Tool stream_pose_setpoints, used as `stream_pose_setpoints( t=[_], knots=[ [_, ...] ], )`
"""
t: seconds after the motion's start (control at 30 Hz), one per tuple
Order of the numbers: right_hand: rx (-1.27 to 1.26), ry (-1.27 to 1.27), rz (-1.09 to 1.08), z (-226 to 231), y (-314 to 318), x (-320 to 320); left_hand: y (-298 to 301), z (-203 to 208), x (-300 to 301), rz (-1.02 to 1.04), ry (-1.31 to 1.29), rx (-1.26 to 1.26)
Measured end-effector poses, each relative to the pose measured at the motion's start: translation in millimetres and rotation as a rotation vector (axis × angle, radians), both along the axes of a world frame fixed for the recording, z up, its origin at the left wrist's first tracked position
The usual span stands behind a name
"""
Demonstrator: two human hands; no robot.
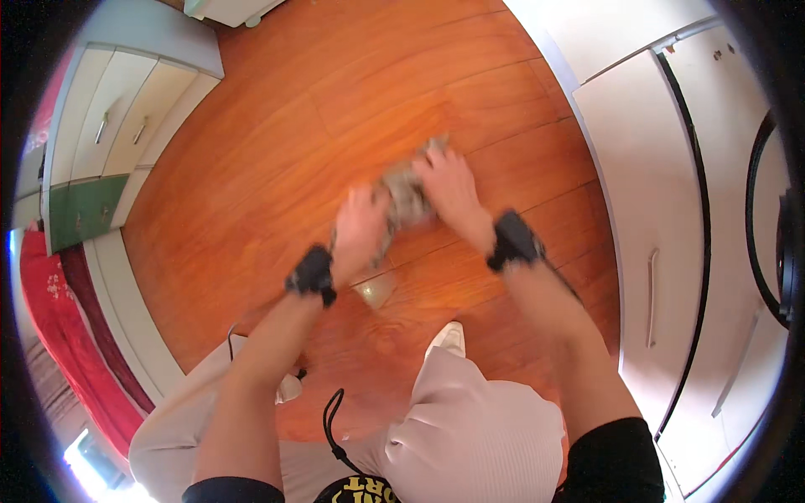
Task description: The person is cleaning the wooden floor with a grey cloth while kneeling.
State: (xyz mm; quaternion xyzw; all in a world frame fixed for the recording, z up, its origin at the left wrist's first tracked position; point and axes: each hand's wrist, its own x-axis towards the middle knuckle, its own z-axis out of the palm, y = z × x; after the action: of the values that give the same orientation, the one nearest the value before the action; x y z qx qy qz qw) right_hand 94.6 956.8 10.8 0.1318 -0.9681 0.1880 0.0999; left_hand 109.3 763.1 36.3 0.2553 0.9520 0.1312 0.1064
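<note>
Low in front of me, against the wooden floor [335, 109], a crumpled cloth [406, 198] in mottled grey-green and beige lies between my hands. My left hand [362, 225] is closed on its near left end. Gripping the far right part is my right hand [449, 183], fingers bent over the fabric. Motion smears both hands and the cloth, so fine detail of the fingers is lost. A black band wraps each wrist. Just below my left hand a small pale patch [375, 290] shows on the boards; whether it is an object or a reflection I cannot tell.
White cabinets [646, 226] with a long handle line the right side. A cream and green drawer unit [109, 142] stands at the left, with red fabric [80, 327] below it. A pale piece of furniture [231, 10] is at the far edge. My light shoe [450, 337] is close by.
</note>
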Motion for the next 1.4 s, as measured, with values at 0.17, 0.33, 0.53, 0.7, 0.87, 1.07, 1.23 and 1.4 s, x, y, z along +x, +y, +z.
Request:
stream_pose_setpoints(
  t=[0.17,0.33,0.53,0.7,0.87,1.07,1.23,1.4],
  knots=[
    [-0.052,0.027,-0.131,15.4,-20.5,-113.2,16.3,6.5,-100.3,0.227,0.259,0.085],
    [-0.212,0.164,-0.066,-6.7,2.9,-56.4,25.0,-10.4,-38.4,0.061,0.163,-0.066],
    [-0.245,-0.24,-0.136,18.1,60.3,173.6,43.9,13.6,147.9,-0.25,0.116,0.0],
    [-0.19,-0.262,-0.196,17.8,56.8,173.8,38.2,1.6,121.3,-0.482,-0.133,0.274],
    [-0.208,0.148,-0.284,5.7,88.3,6.4,95.0,-5.0,-23.9,-0.029,0.079,-0.038],
    [-0.005,0.092,-0.266,12.7,93.1,-50.7,112.9,7.3,-50.2,-0.068,0.057,0.273],
    [-0.241,-0.043,-0.354,7.6,127.1,118.3,137.0,-18.8,81.3,-0.357,0.068,0.156],
    [-0.245,-0.237,-0.713,14.4,146.0,334.0,169.7,2.4,216.3,-0.805,-0.132,0.251]
  ],
)
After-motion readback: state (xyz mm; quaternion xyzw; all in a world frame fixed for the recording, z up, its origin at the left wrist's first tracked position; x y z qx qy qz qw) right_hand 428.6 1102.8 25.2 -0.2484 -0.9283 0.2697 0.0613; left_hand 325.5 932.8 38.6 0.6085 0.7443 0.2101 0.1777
